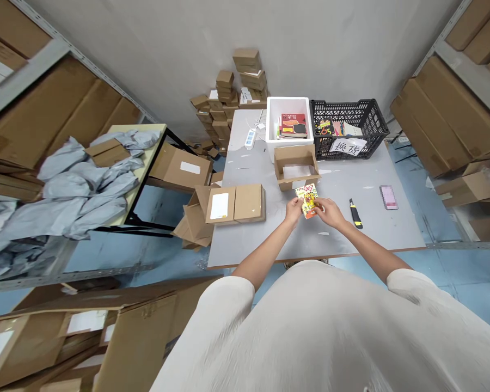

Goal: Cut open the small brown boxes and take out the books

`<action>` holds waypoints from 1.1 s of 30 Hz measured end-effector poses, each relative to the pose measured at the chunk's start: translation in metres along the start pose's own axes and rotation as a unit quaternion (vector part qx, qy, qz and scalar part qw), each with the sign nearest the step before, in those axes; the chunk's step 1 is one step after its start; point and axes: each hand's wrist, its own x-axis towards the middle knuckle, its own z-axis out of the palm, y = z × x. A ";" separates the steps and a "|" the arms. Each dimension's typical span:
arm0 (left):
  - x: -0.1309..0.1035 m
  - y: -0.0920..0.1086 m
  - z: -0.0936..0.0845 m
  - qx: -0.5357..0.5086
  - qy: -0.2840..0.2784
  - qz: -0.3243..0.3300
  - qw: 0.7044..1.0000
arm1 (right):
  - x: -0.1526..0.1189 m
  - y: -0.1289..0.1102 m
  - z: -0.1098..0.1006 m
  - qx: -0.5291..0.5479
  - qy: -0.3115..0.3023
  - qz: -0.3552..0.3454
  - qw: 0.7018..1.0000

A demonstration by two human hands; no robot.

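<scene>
Between both hands, above the front part of the table, is a small colourful booklet [307,200] with a yellow and red printed cover. My left hand [294,210] is closed on its left edge. On the lower right edge, the fingers of my right hand [329,212] pinch it. Just beyond the booklet stands an open cardboard box [296,185] with something white inside. A black and yellow box cutter [355,213] lies to the right of my right hand. Off to the left sit closed cardboard boxes [249,203], one bearing a white label.
At the table's back stand a white bin [288,143] with books and a black crate [379,126] with a handwritten sign. A power strip [250,139] lies beside the bin, a pink blurred item [388,197] at right. Grey parcels [73,182] cover a side table; cartons crowd the floor.
</scene>
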 end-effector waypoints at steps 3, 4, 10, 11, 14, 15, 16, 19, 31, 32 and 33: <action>-0.001 0.000 -0.005 0.003 0.006 0.008 1.000 | -0.001 0.007 -0.005 0.042 0.022 0.042 0.998; 0.000 -0.001 -0.006 0.002 0.008 0.009 1.000 | -0.001 0.009 -0.005 0.063 0.031 0.065 0.995; 0.003 -0.002 -0.010 -0.003 0.015 0.008 1.000 | -0.005 0.014 -0.002 0.247 -0.021 0.195 0.949; 0.003 -0.001 -0.011 -0.001 0.017 0.005 1.000 | -0.005 0.013 -0.002 0.271 -0.035 0.202 0.941; 0.003 0.003 -0.010 0.002 0.016 -0.004 1.000 | -0.004 0.012 -0.003 0.317 -0.029 0.218 0.923; 0.001 0.005 -0.009 0.004 0.009 -0.005 1.000 | -0.002 0.011 -0.004 0.329 -0.016 0.222 0.918; 0.000 0.006 -0.009 0.011 -0.002 -0.003 1.000 | 0.000 0.011 -0.005 0.339 -0.001 0.225 0.913; -0.006 0.011 -0.009 0.055 -0.047 0.012 0.997 | 0.008 0.008 -0.008 0.359 0.044 0.232 0.903; 0.019 0.021 -0.003 0.146 -0.107 0.056 0.982 | 0.013 0.004 -0.034 0.363 0.092 0.232 0.898; 0.022 0.020 0.002 0.142 -0.110 0.057 0.982 | 0.014 0.007 -0.038 0.362 0.085 0.234 0.898; 0.024 0.019 0.007 0.138 -0.112 0.058 0.982 | 0.015 0.010 -0.042 0.362 0.079 0.238 0.898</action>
